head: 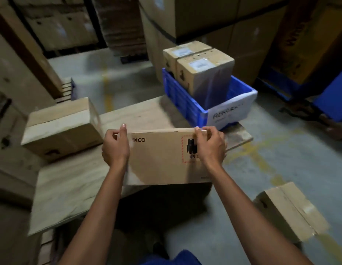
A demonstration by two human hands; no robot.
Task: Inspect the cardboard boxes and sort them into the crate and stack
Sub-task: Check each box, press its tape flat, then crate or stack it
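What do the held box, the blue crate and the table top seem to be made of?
Held box: matte brown cardboard, printed logo, folded edge.
Blue crate: probably plastic; uniform colour, ribbed wall.
Table top: pale bare wood, perhaps plywood; grain shows.

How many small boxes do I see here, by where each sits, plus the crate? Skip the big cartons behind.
Held box: 1
Boxes in the blue crate: 2
Box on the wooden board: 1
Box on the floor: 1
The blue crate itself: 1
Total: 6
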